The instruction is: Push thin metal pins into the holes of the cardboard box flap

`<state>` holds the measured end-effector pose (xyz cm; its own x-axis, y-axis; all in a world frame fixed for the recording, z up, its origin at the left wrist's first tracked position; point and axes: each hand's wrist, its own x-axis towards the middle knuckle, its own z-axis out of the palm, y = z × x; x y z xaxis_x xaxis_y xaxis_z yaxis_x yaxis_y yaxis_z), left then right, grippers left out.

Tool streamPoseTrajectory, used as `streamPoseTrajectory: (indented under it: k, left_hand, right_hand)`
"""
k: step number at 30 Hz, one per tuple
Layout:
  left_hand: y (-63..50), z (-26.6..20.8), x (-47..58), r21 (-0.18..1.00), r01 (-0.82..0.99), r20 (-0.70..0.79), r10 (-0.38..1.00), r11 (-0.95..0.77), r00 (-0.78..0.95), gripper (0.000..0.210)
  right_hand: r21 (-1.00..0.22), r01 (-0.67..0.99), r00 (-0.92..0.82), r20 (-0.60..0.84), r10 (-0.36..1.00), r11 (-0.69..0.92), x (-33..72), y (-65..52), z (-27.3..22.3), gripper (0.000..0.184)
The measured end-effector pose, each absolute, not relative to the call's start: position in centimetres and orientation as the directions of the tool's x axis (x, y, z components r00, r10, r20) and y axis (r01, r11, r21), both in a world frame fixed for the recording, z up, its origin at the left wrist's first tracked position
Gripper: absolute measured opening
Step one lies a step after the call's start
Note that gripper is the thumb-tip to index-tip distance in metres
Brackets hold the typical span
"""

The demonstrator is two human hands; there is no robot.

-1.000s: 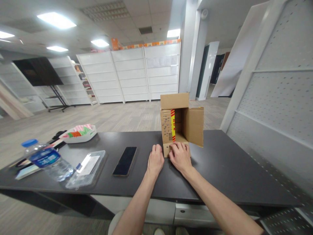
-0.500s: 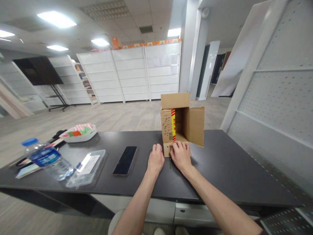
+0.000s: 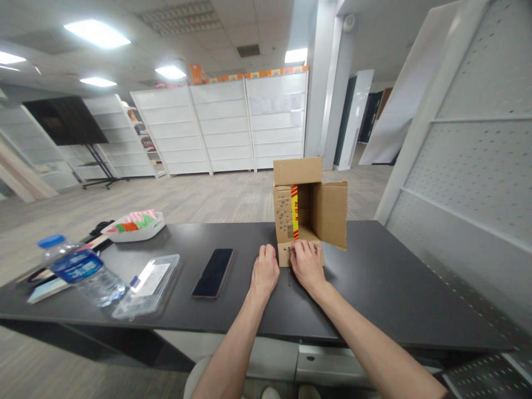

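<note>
Head view: just right of centre, the cardboard box (image 3: 284,213) stands open; the right hand (image 3: 307,263) bends over the lower flap (image 3: 284,256), best steadied lightly, the left hand (image 3: 265,271) curled alongside (whether either grips anything, I cannot tell).

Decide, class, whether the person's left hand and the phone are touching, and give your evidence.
Apart. The head view shows a strip of dark tabletop between the left hand and the right edge of the phone.
</note>
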<state>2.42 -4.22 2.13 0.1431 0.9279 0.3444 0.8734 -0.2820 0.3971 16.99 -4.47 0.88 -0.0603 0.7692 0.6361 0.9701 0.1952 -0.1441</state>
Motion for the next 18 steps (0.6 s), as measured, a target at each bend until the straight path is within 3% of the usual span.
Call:
streamPoseTrajectory:
  k: [18]
  left_hand:
    - [-4.21, 2.14, 2.40, 0.402, 0.870, 0.349, 0.926, -0.285, 0.142, 0.017]
  right_hand:
    - [-0.184, 0.948, -0.066, 0.683, 0.727, 0.258, 17.15, -4.73, 0.78, 0.013]
